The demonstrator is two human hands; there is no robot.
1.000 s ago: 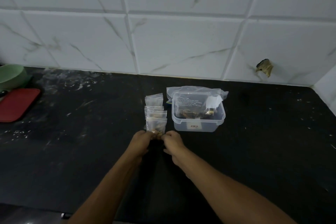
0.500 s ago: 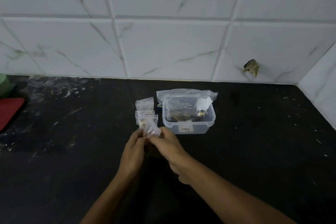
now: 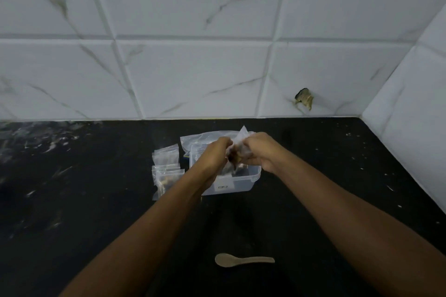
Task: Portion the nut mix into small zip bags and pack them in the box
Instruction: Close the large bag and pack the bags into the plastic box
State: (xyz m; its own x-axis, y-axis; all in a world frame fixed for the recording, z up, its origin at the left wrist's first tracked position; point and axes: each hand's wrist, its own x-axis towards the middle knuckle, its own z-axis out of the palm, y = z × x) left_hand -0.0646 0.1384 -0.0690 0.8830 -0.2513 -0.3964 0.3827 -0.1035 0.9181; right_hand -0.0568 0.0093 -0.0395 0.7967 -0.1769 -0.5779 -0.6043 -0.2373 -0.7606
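A clear plastic box (image 3: 243, 182) with a white label stands on the black counter. Above its opening, my left hand (image 3: 214, 154) and my right hand (image 3: 260, 152) both pinch a small zip bag (image 3: 237, 152) that holds some nuts; its top corner sticks up between my fingers. A large clear bag (image 3: 193, 142) lies at the box's far side, partly hidden by my hands. Left of the box lie several small zip bags (image 3: 166, 169), some with nuts inside, the nearest partly hidden by my left forearm.
A small wooden spoon (image 3: 243, 260) lies on the counter near me, between my forearms. White marble-look tiles (image 3: 193, 75) rise behind the counter, and a tiled side wall (image 3: 415, 140) closes the right. The dark counter (image 3: 72, 200) has pale smears at the left.
Both hands lifted a small zip bag from the stack at the left and carried it right and away from me, over the box. The view shifted right; the spoon came into view.
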